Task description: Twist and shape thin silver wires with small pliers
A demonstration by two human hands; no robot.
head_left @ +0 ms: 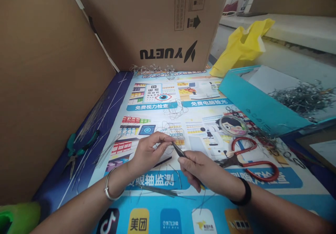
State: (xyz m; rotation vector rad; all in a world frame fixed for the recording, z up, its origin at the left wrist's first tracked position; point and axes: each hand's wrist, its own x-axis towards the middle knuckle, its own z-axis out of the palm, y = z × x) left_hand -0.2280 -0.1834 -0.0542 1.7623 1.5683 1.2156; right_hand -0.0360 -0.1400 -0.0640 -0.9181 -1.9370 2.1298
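Note:
My right hand is wrapped round a pair of pliers, whose narrow jaws point up and left. Thumb and forefinger of my left hand pinch together at the tip of the jaws, on thin wire that curves up beyond the fingers. The exact spot where jaws and wire meet is too small to make out. Just past the hands lies a bent wire shape. Loose cut wires lie on the printed sheet below my wrists.
Red-handled scissors lie right of my right hand, near a round tin. Teal-handled pliers and straight wires are at left. A teal box holds tangled wire. Cardboard walls the back; a yellow bag stands behind.

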